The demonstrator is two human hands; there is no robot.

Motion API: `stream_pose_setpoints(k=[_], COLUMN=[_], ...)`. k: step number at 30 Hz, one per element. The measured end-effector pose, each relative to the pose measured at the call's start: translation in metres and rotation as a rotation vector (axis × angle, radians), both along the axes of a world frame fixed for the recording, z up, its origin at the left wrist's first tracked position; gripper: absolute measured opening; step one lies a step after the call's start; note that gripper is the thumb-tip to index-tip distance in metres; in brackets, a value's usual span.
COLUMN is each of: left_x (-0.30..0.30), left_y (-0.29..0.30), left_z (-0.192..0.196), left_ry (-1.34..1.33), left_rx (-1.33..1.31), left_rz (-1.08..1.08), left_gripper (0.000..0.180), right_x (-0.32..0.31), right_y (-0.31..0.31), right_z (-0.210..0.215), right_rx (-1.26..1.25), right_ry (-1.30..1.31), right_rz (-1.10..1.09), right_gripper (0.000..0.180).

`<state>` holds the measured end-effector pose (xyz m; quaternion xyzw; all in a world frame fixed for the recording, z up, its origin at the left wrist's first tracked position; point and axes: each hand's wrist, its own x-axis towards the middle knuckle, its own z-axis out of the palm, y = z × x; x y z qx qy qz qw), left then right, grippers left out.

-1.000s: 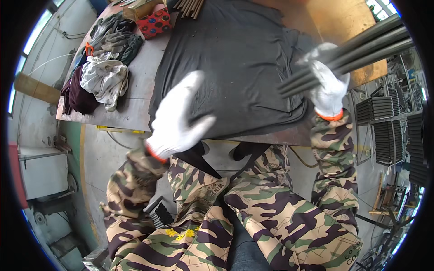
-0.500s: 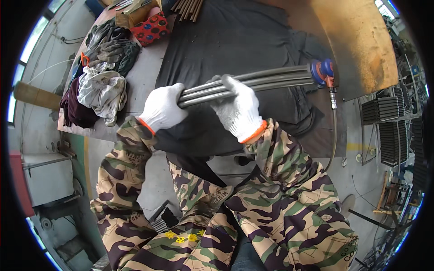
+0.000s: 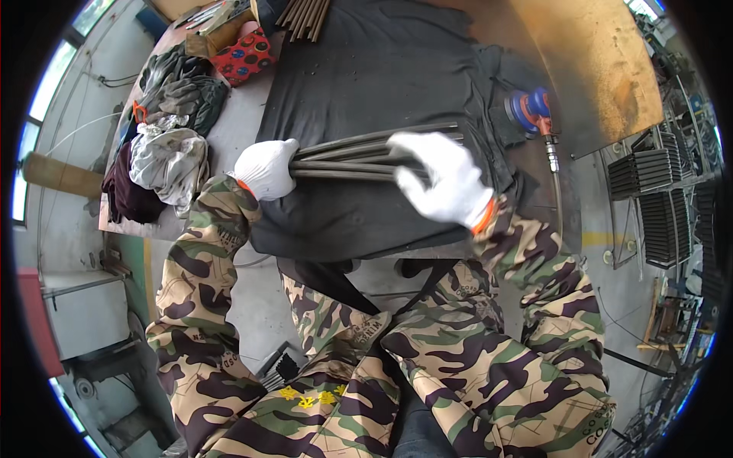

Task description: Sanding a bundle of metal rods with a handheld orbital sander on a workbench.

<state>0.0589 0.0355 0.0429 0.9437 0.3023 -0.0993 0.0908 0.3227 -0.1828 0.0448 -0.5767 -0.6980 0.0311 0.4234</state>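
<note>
Several thin dark metal tubes (image 3: 347, 158) lie across the middle in a loose bundle, fanned slightly apart towards the right. My left hand (image 3: 266, 169), in a white knit glove with an orange cuff, is closed round their left ends. My right hand (image 3: 443, 177), gloved the same way and a little blurred, is over the right part of the bundle with its thumb and fingers spread. It hides part of the tubes, and whether it touches them I cannot tell. Beneath is a black cloth (image 3: 359, 84) spread over the worktable.
A blue and red air sander (image 3: 531, 111) rests at the cloth's right side, its hose (image 3: 557, 198) hanging over the table edge. Rags (image 3: 169, 160) are heaped at the left, near a red patterned cloth (image 3: 243, 57). More rods (image 3: 305, 17) lie at the back. Racked parts (image 3: 660, 198) stand right.
My right hand has moved right along the tubes and its fingers have spread. The tubes have come away from the sander, shifted lower left and fanned out. The left hand keeps its hold.
</note>
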Motion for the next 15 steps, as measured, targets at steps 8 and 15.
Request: stream_pose_setpoints(k=[8, 15], left_x=[-0.022, -0.03], left_y=[-0.039, -0.049], left_z=[-0.004, -0.035], left_ry=[-0.084, -0.331], left_rx=[0.098, 0.149], left_rz=[0.049, 0.033], left_gripper=[0.06, 0.099], right_x=[0.053, 0.073], right_y=[0.003, 0.023], right_z=[-0.029, -0.031], right_rx=[-0.501, -0.542], right_ry=[-0.624, -0.565], right_rz=[-0.077, -0.01], right_gripper=[0.101, 0.088])
